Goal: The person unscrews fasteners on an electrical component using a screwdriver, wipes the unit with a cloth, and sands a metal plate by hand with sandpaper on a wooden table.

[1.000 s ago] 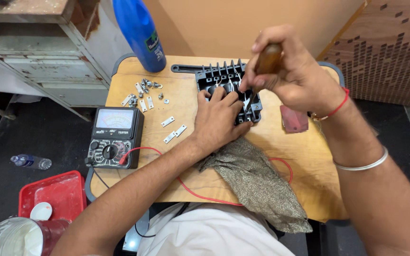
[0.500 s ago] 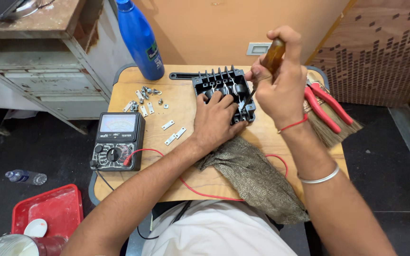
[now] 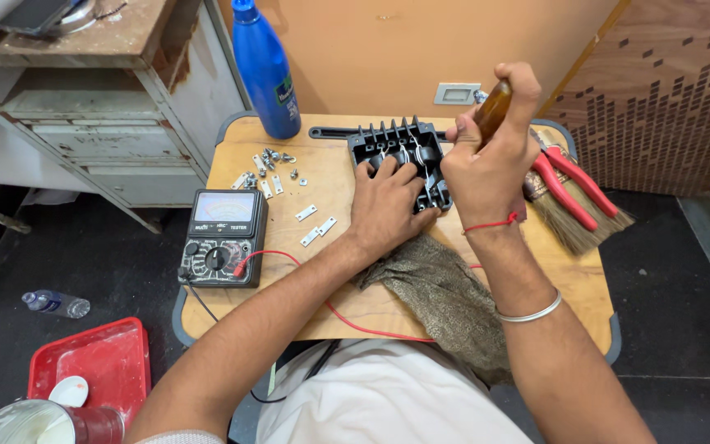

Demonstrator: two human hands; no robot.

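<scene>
A black finned plastic housing (image 3: 396, 144) lies on a small wooden table (image 3: 330, 304). My left hand (image 3: 384, 201) lies flat on its near side, pressing it down. My right hand (image 3: 491, 156) is closed around the amber handle of a screwdriver (image 3: 493, 107), held upright over the housing's right end; the tip is hidden behind my fingers. Several small screws and metal strips (image 3: 277, 177) lie scattered left of the housing.
An analog multimeter (image 3: 223, 237) with a red lead sits at the table's left. A blue bottle (image 3: 266, 70) stands at the back. Red-handled pliers (image 3: 564, 185) and a brush (image 3: 573, 222) lie right. A brown cloth (image 3: 445, 300) hangs off the front edge. A red tray (image 3: 96, 362) is on the floor.
The view has shifted, bringing the pliers and brush into sight on the right. Both hands stay on the housing and screwdriver, with the screwdriver handle a little more upright.
</scene>
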